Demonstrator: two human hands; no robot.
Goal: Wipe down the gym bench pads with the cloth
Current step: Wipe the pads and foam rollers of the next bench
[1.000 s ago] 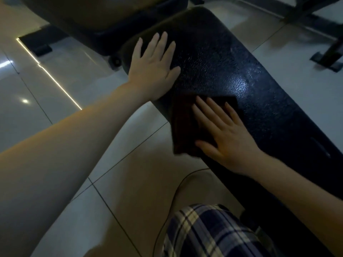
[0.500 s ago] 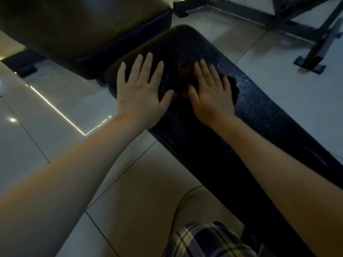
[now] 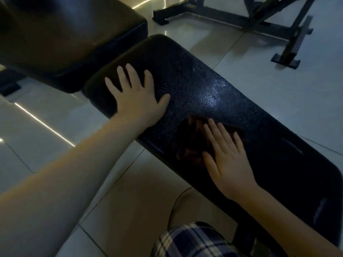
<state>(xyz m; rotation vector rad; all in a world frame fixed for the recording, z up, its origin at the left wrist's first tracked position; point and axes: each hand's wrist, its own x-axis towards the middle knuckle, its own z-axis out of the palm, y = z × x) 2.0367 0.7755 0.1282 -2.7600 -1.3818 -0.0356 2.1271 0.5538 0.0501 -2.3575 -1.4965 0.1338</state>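
The left hand (image 3: 137, 101) lies flat with fingers spread and released, palm down near the far rounded end of the long black pebbled bench pad (image 3: 222, 86), holding nothing. The right hand (image 3: 226, 164), fingers straight, presses a dark reddish-brown cloth (image 3: 189, 141) onto the same pad, midway along its near edge; the cloth shows beyond the fingertips and beside the thumb. A smooth black cushioned pad (image 3: 74, 43) adjoins the far end. Pale glossy floor tiles (image 3: 194, 43) surround the bench, and a dark metal frame (image 3: 278, 19) stands beyond.
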